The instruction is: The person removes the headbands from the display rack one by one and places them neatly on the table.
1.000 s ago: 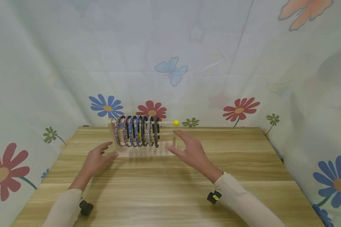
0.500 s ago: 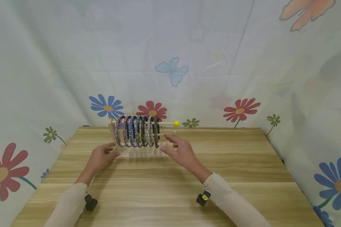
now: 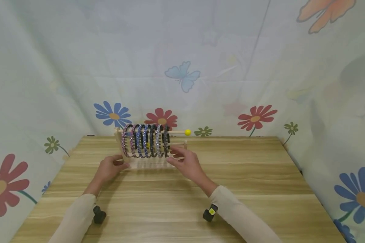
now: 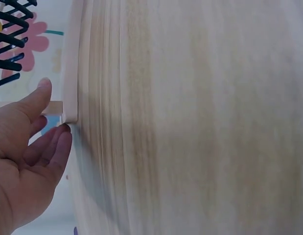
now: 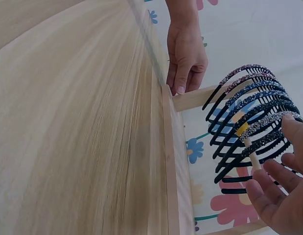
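A pale fabric backdrop printed with red, blue and green flowers and butterflies hangs behind a wood-grain table. Toward the table's far edge, left of centre, stands a pale wooden rack whose upper rod ends at the right in a yellow ball. Seven toothed, glittery headbands, in pink, blue, black and silver, hang side by side on it.

The left hand is at the rack's lower left corner, fingertips at the end of the base, thumb and fingers apart; whether it grips the wood I cannot tell. The right hand is just right of the row, its thumb and fingers spread around the side of the outermost dark headband; whether they touch it is unclear. Both forearms wear cream sleeves, with a black camera at each wrist.
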`<action>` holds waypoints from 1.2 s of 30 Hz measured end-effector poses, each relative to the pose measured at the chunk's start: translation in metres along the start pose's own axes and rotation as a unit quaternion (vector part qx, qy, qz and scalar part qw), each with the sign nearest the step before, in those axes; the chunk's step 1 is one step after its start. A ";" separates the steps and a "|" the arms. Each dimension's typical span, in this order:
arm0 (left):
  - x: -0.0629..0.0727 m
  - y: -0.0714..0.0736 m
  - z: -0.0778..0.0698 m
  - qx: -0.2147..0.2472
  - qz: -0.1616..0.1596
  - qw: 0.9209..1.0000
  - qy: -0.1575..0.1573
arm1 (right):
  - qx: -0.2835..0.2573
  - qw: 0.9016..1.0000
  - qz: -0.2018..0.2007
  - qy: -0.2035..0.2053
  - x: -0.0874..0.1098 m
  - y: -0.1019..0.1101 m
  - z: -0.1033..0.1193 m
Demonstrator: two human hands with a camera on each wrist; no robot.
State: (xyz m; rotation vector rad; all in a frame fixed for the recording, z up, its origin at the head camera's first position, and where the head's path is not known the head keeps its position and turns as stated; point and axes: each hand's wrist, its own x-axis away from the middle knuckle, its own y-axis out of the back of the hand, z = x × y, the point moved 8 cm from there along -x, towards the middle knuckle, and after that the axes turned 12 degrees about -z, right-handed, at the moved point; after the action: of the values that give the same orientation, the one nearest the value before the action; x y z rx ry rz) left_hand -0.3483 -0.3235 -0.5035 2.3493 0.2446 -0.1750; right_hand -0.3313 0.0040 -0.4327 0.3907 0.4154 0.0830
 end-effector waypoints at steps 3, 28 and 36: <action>-0.002 -0.002 -0.001 0.001 0.002 1.000 -0.007 | -0.010 1.000 -0.002 -0.001 -0.002 -0.002 0.000; -0.004 -0.009 0.006 -0.027 -0.008 1.000 -0.006 | -0.002 1.000 -0.022 -0.007 -0.009 -0.008 0.007; -0.007 -0.009 0.007 -0.029 -0.010 1.000 -0.005 | -0.003 0.999 -0.038 0.018 -0.012 -0.001 0.013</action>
State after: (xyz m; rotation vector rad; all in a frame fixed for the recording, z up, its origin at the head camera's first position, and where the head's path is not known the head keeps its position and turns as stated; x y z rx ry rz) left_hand -0.3580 -0.3232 -0.5134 2.2883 0.2656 -0.1879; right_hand -0.3366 -0.0039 -0.4175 0.3668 0.4653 0.0185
